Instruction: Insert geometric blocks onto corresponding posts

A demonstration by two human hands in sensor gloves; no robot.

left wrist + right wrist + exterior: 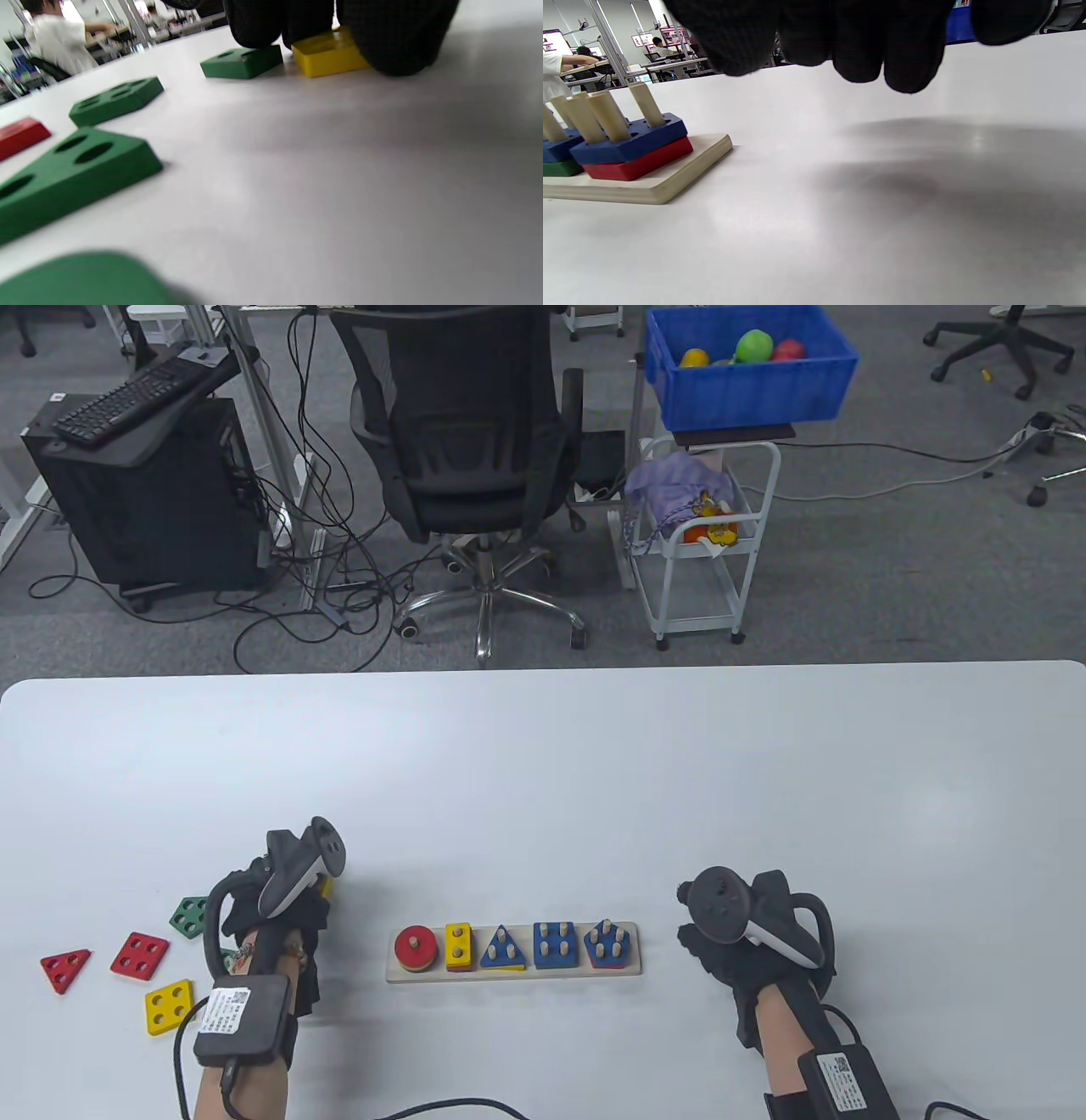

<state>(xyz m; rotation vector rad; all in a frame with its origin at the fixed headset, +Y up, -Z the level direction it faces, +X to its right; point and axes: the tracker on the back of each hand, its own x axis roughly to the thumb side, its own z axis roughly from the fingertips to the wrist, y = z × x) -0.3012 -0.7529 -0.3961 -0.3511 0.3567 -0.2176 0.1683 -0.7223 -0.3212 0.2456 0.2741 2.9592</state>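
Our left hand point(280, 912) pinches a yellow wooden block point(328, 53) left of the wooden post board point(513, 970), while our right hand point(747, 937) hovers, fingers together, holding nothing.

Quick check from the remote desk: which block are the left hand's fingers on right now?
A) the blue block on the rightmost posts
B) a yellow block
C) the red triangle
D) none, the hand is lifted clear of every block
B: in the left wrist view the left hand's gloved fingers come down onto a yellow block lying on the table, right beside a green block.
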